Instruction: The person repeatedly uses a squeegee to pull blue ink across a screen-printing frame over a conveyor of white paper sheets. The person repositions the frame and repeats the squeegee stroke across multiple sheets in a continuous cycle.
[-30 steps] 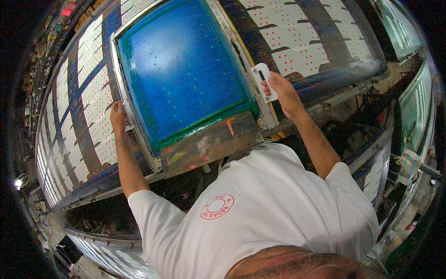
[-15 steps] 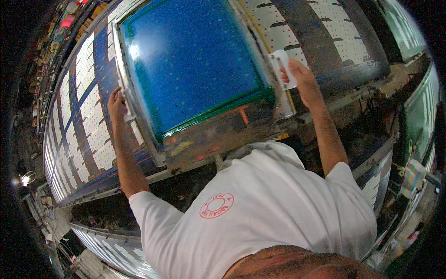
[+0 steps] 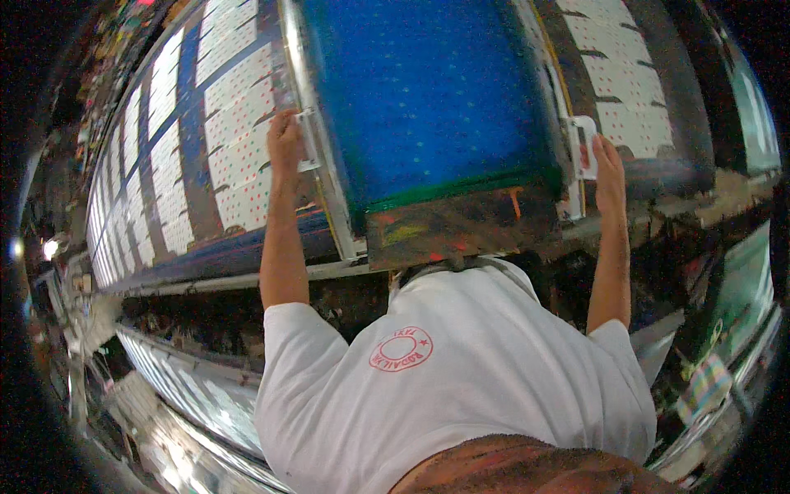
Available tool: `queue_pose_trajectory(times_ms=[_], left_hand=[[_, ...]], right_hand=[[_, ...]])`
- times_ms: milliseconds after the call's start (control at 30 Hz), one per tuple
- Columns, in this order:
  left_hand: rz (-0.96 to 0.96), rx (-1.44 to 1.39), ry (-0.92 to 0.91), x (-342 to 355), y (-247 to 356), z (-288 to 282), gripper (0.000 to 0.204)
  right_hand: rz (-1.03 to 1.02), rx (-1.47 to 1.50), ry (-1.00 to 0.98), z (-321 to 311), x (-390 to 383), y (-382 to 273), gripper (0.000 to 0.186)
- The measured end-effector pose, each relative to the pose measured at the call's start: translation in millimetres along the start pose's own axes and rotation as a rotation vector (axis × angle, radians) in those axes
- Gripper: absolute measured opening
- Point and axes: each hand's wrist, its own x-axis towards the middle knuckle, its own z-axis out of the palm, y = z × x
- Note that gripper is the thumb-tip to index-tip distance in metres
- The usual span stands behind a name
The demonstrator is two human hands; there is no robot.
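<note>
A screen-printing frame (image 3: 299, 53) with a blue mesh (image 3: 428, 90) lies before me over a long dark table. Green borders the mesh, and a dark stained strip (image 3: 444, 226) forms the near end. My left hand (image 3: 285, 144) is closed on the white handle (image 3: 308, 144) at the frame's left side. On the opposite side, my right hand (image 3: 609, 169) curls round a matching white handle (image 3: 585, 136); its fingers partly show through the opening. What lies under the frame is hidden.
White pieces with red dots (image 3: 243, 140) lie in rows left of the frame. Another dotted row (image 3: 621, 78) runs along the right. The table's near edge (image 3: 214, 284) passes just in front of me. A checked cloth (image 3: 705, 389) hangs at the lower right.
The frame has shifted right along the table, both hands moving with it on the handles. More dotted pieces show at its left, fewer at its right. The view has turned slightly.
</note>
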Motion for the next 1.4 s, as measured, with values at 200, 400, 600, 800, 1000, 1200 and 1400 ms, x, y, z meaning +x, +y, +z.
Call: queue_pose_trajectory(times_ms=[200, 400, 600, 800, 1000, 1200, 1400], left_hand=[[0.043, 0.138, -0.013, 7, -20, 6, 0.026], [0.069, 0.197, -0.016, 15, -39, 10, 0.031], [0.16, 0.167, -0.032, 6, -29, 16, 0.027], [0.186, 0.421, 0.067, 10, -27, 23, 0.028], [0.293, 0.332, 0.023, 25, -48, 20, 0.029], [0.174, 0.15, -0.042, 29, -50, 22, 0.03], [0.172, 0.191, -0.01, 15, -33, 23, 0.03]], right_hand=[[-0.028, 0.029, -0.062, -13, -2, 7, 0.047], [0.022, 0.004, -0.119, -19, 2, 13, 0.052], [-0.572, -0.845, 0.213, 8, -23, -12, 0.046], [-0.659, -0.832, -0.757, 89, -116, -36, 0.049], [-0.952, -1.206, -0.856, 122, -147, -32, 0.058], [-0.917, -1.287, -0.568, 143, -161, -29, 0.056], [-0.852, -1.311, -0.373, 177, -152, -18, 0.058]])
